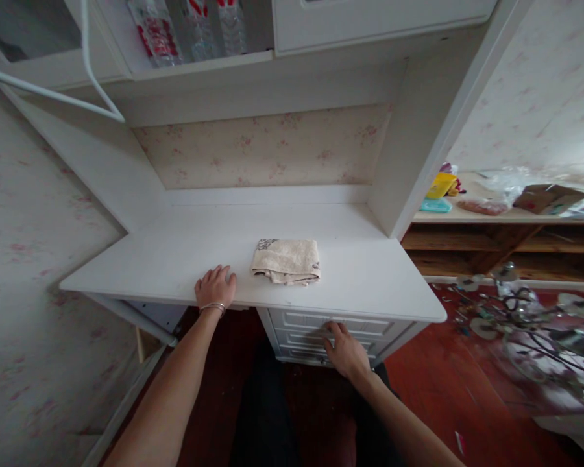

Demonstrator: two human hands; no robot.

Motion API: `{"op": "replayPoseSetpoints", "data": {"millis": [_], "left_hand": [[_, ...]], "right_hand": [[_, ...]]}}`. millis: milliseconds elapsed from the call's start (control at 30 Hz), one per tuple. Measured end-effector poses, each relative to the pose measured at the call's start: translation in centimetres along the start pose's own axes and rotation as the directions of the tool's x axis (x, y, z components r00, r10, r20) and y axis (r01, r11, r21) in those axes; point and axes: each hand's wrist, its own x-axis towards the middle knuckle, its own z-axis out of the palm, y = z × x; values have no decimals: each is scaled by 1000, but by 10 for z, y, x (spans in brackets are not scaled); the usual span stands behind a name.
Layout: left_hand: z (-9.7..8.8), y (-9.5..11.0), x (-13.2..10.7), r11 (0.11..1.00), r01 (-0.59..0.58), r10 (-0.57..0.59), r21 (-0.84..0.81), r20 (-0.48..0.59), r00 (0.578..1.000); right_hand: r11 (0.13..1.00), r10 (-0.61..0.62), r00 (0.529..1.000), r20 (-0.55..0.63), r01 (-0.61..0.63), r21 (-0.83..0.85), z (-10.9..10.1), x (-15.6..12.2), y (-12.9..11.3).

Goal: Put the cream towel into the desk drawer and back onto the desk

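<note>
A white desk (214, 224) with a hutch above it stands in front of me. My left hand (216, 287) lies flat on its front edge, fingers spread and holding nothing. To the right of that hand, a folded beige cloth (289, 258) with dark printed corners rests on the desktop. Below the desktop, my right hand (345, 348) is at the top drawer (302, 320), its fingers curled at the middle of the drawer front, where they hide the knob. Under it are more white drawers with similar panelled fronts.
Plastic bottles (199, 29) stand on the hutch shelf. A white cable (90, 65) hangs at upper left. On the right, a low wooden shelf (472, 241) carries bags and a cardboard box (547, 198). A metal chandelier (530, 331) lies on the red floor (433, 383).
</note>
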Motion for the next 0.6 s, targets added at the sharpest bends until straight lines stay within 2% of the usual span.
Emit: {"op": "replayPoseSetpoints", "data": {"millis": [167, 267, 433, 600], "left_hand": [[-2, 1, 1, 1000, 13, -13, 5, 0, 1000], [-1, 1, 1, 1000, 12, -12, 14, 1, 1000], [2, -1, 2, 999, -3, 4, 32, -24, 1000], [-8, 3, 5, 999, -29, 26, 43, 77, 997]], "right_hand": [[999, -28, 1000, -2, 28, -16, -7, 1, 1], [999, -24, 999, -28, 24, -22, -4, -9, 2], [998, -65, 998, 9, 65, 11, 6, -56, 5], [997, -83, 991, 102, 82, 15, 4, -104, 3]]}}
